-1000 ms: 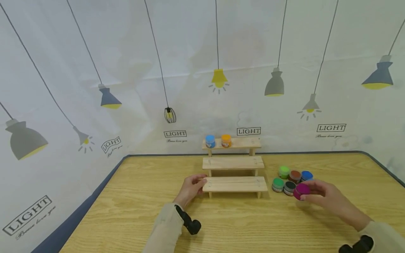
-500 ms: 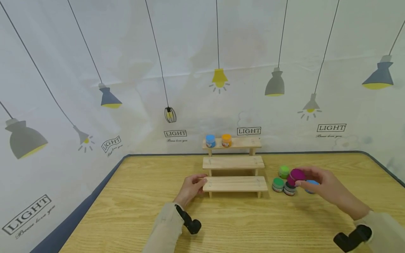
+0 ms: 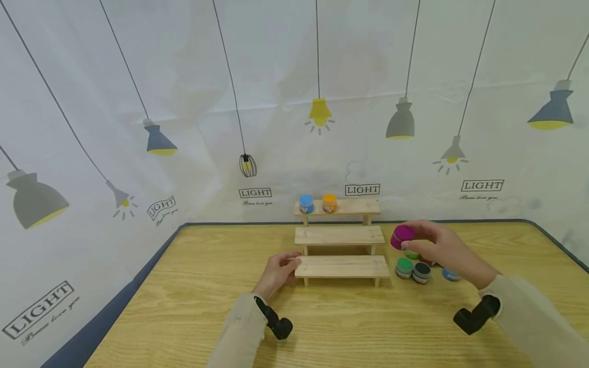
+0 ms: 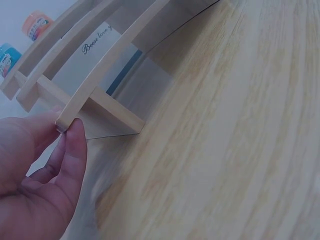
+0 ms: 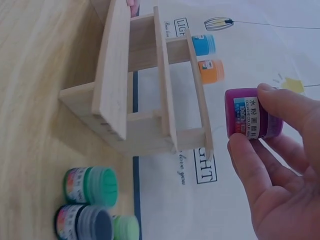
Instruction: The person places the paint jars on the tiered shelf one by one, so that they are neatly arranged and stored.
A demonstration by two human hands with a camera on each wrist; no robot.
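Note:
My right hand [image 3: 448, 250] holds a magenta paint jar [image 3: 402, 237] between thumb and fingers, raised just right of the wooden three-step rack [image 3: 340, 267]. Its label faces the camera in the right wrist view, where the jar [image 5: 246, 114] lies sideways across that picture. With thumb and fingers, my left hand [image 3: 277, 275] pinches the left end of the rack's lowest shelf; the left wrist view shows the fingertips [image 4: 76, 131] at that shelf's corner. On the top shelf stand a light blue jar [image 3: 306, 204] and an orange jar [image 3: 329, 203], side by side.
Right of the rack, a green jar [image 3: 404, 268] and a black jar [image 3: 421, 273] stand on the wood-grain table [image 3: 349, 327]. Behind them are a light green jar [image 5: 126, 227], a brown one partly hidden by my hand, and a blue one [image 3: 451, 275]. A printed cloth backdrop [image 3: 276, 128] rises behind.
My right hand has lifted the magenta jar from beside the other jars and carried it up and left, toward the rack's middle shelf. The left hand has stayed on the rack.

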